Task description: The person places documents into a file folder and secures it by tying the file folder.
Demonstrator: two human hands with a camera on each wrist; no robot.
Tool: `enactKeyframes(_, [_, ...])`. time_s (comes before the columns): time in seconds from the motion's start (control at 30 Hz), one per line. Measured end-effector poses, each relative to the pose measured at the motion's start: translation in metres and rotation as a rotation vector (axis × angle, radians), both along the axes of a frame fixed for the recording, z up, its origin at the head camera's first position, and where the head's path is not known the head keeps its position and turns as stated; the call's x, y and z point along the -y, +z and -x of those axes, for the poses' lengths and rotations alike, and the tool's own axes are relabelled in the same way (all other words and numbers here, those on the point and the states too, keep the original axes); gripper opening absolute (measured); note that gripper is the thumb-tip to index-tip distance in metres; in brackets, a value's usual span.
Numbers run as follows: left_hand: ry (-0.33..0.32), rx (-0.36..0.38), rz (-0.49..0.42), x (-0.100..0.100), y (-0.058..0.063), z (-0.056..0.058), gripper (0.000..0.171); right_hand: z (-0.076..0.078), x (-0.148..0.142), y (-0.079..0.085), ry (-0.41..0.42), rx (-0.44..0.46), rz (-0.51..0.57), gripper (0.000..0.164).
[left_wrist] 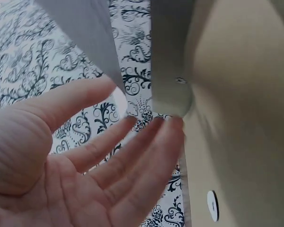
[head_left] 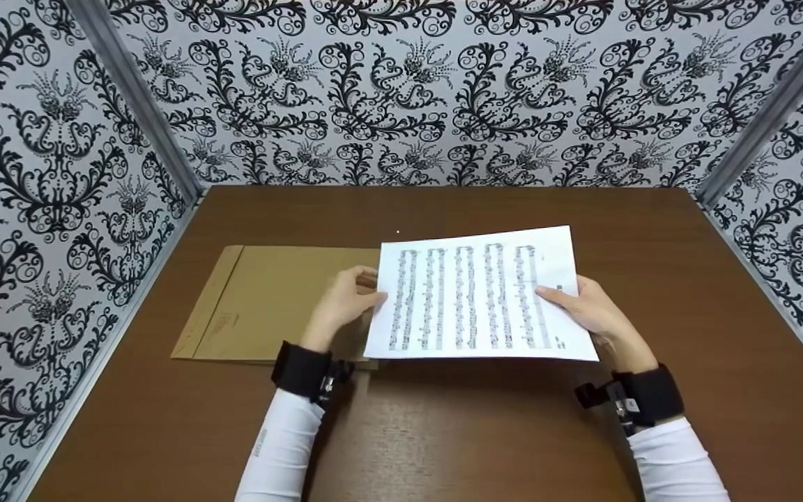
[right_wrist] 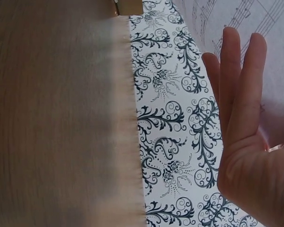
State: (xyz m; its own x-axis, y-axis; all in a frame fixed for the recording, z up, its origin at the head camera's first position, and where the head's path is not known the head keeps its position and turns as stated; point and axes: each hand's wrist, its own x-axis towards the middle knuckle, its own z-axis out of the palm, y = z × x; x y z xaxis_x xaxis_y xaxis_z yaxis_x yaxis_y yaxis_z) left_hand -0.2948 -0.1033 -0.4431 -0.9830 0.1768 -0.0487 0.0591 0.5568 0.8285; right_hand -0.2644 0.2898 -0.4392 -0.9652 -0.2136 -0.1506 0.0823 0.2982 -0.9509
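Printed sheet music (head_left: 468,296) is held up over the table, tilted, its staves running up and down in the head view. My right hand (head_left: 593,310) grips its right edge, thumb on top; in the right wrist view the fingers (right_wrist: 244,94) extend straight behind the paper. At the left edge is my left hand (head_left: 346,303), its thumb close to or touching the paper. The left wrist view shows this hand (left_wrist: 99,175) with thumb and fingers spread apart and nothing pinched between them. Its fingertips are beside a brown envelope (head_left: 283,300), whose right end the sheet partly hides.
The envelope lies on a brown wooden table (head_left: 478,432), left of centre. Patterned walls (head_left: 401,90) enclose the back and both sides, with grey metal strips at the corners. Black camera straps (head_left: 302,369) circle both wrists.
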Motion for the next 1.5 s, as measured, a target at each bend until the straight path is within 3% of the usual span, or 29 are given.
enactKeyframes(0.27, [0.066,-0.068,0.334,-0.010,-0.007,-0.007,0.064,0.002,0.001,0.001,0.003,-0.027,-0.058,0.053])
enactKeyframes(0.5, [0.064,-0.099,0.474,-0.020,-0.012,-0.011,0.070,0.004,0.001,0.007,0.003,-0.036,-0.124,0.053])
enactKeyframes(1.03, [0.032,-0.088,0.638,-0.027,-0.016,-0.017,0.071,0.006,0.001,0.009,0.019,-0.005,-0.167,0.051])
enactKeyframes(1.5, [0.016,-0.073,0.681,-0.026,-0.019,-0.017,0.078,0.017,0.008,0.009,0.041,0.034,-0.135,0.053])
